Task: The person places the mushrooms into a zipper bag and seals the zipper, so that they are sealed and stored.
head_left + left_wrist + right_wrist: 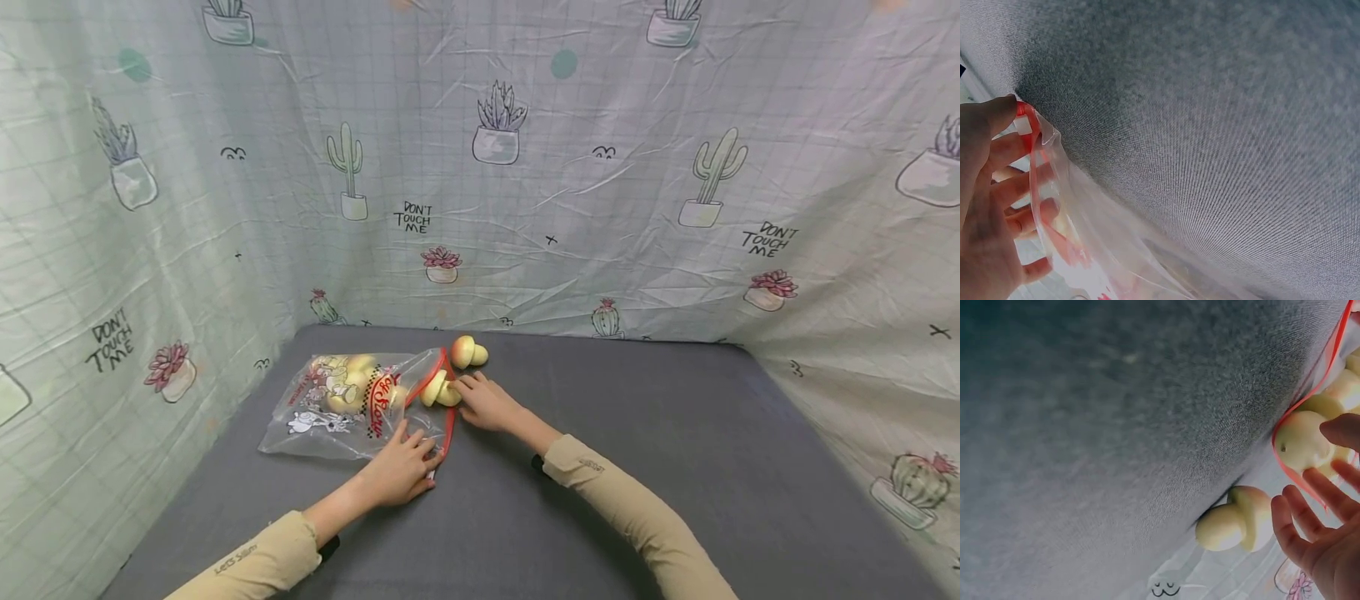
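Observation:
A clear plastic zip bag (318, 423) with red edging and cartoon print lies on the table, several yellow toy mushrooms inside. My left hand (402, 468) pinches the near corner of its red-edged mouth; in the left wrist view, thumb (1004, 111) and forefinger meet at the zip while the other fingers spread behind the film. At the mouth sits a toy mushroom (1300, 440), its rounded end facing out. My right hand (487, 402) is right at it, thumb and fingers spread loosely about that end. Another toy mushroom (467, 352) lies outside, just beyond the bag.
The dark grey table (622, 442) stretches to the right of the bag. A hanging cloth (555, 192) with cactus prints encloses the back and both sides, meeting the table's far edge close behind the loose mushroom.

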Demonstrator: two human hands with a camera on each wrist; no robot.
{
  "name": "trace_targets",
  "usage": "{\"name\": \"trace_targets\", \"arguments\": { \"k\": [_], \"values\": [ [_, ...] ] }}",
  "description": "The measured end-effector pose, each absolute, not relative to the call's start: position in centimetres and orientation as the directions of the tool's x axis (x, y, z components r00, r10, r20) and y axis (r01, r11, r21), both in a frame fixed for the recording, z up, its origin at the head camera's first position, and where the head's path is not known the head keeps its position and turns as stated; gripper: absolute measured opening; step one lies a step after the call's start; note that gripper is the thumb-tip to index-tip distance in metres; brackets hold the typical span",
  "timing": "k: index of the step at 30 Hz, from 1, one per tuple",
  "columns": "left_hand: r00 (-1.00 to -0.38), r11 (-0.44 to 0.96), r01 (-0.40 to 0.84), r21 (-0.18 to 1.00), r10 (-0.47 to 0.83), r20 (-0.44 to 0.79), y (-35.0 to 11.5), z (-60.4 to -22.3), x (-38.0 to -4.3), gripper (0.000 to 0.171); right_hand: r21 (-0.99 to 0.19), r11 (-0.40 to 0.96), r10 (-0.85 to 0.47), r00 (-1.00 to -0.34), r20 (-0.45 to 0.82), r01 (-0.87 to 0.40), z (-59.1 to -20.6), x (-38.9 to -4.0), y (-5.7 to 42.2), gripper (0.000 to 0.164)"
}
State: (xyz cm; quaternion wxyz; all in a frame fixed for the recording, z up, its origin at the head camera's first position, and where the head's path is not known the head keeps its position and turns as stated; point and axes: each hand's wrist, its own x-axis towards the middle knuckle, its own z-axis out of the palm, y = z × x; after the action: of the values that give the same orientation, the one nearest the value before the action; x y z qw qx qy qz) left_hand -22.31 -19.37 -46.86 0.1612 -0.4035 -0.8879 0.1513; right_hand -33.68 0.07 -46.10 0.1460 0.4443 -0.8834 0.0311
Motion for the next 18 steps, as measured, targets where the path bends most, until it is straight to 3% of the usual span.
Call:
{"name": "trace_targets", "arguments": {
  "k": [18],
  "values": [
    [-0.57,0.601,0.69,-0.403,0.795,0.21,-19.63,-47.17,-22.76,0.038,0.138,0.591,-0.805,-0.57,0.168,-0.795,-46.13,-32.72,1.05,0.052]
  ]
}}
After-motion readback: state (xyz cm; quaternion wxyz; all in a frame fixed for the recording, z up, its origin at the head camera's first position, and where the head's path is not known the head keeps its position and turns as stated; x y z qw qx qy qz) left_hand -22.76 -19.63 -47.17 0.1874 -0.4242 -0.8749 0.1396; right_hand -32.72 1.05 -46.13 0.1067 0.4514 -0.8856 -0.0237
